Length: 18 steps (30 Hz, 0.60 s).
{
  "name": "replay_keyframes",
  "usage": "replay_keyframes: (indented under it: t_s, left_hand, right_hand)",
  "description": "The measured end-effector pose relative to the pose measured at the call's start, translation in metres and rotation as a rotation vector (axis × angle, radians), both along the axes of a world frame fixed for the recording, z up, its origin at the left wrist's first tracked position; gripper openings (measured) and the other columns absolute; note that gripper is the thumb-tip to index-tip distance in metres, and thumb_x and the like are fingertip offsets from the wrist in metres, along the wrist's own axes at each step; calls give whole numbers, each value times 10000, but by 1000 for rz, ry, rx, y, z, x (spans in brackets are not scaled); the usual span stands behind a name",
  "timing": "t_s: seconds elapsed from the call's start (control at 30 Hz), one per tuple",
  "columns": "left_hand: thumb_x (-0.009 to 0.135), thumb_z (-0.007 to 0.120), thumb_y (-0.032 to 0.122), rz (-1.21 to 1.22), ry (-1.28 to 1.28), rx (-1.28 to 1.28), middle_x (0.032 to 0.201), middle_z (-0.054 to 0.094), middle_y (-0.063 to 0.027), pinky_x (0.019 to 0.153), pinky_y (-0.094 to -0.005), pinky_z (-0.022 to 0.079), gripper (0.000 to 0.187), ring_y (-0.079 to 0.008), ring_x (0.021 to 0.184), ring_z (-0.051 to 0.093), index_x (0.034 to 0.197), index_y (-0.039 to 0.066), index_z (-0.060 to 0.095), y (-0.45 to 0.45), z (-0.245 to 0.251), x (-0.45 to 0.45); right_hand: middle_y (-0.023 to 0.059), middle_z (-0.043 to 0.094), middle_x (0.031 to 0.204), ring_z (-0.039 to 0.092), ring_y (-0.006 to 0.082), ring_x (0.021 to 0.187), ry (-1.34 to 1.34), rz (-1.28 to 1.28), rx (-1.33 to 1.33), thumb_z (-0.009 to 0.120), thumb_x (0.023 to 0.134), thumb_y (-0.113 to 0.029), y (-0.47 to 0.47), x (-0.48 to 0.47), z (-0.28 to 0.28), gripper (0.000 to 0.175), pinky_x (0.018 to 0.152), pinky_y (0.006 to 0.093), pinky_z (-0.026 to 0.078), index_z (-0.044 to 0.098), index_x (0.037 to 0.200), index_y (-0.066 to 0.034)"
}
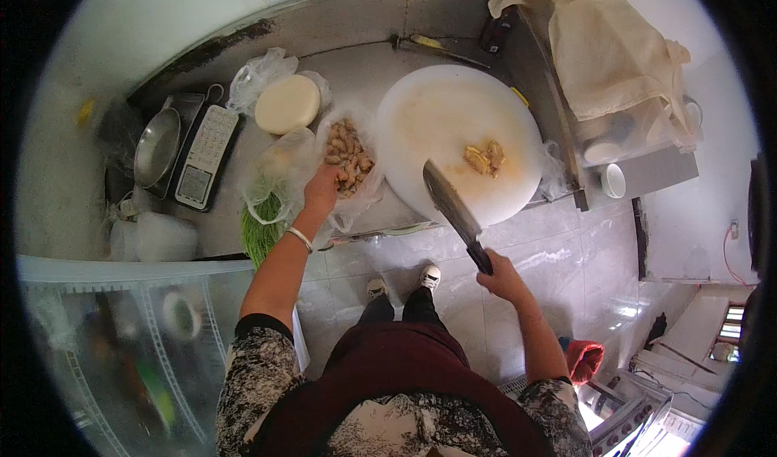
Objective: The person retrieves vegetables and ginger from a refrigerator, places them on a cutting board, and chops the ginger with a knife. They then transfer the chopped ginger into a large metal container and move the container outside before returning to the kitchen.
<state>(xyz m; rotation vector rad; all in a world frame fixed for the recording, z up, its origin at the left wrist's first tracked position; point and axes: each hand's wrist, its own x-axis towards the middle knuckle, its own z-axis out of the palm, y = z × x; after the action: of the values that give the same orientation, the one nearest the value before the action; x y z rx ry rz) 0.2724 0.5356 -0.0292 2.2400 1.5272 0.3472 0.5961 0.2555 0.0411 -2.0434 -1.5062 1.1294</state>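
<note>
My left hand [323,188] reaches to the near left side of an open plastic bag [363,120] full of ginger roots [347,151]. Its fingertips are among the roots, and whether they grip one is hidden. In my right hand [502,276] is the dark handle of a cleaver [450,205]. The blade points away from me and lies over the near left edge of a round white cutting board [425,117]. Several pieces of cut ginger [484,158] rest on the board, right of the blade tip.
Left of the bag are a pale round lid [287,104], bagged green stalks [262,223] and a digital scale [206,156] beside a metal pan [158,147]. A yellow-handled knife [440,49] lies behind the board. At right stand a metal partition [555,92] and a white cup [613,181].
</note>
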Motion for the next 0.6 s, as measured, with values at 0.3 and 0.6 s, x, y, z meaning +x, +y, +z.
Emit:
replay_keyframes:
  t_s: [0.3,0.6]
  left_hand:
    - [786,557,167,-87,430,316,1065,516,-101,834,-386,390,212,-278,1029,465,966,88,636,13,-5,44]
    - [764,599,193,-39,415,430,1079,511,-93,865,-429,344,205,-261,1051,444,927,76,641,6,-14,46]
  right_hand:
    - [10,428,527,416,98,402,535,-80,-476,595,717,-70,20,66,16,145,366,254,319,466,782,-63]
    - [20,447,513,409,107,371,704,-204,-213,577,723,-55,66,86,-13,143,339,257,313,450,789,-53]
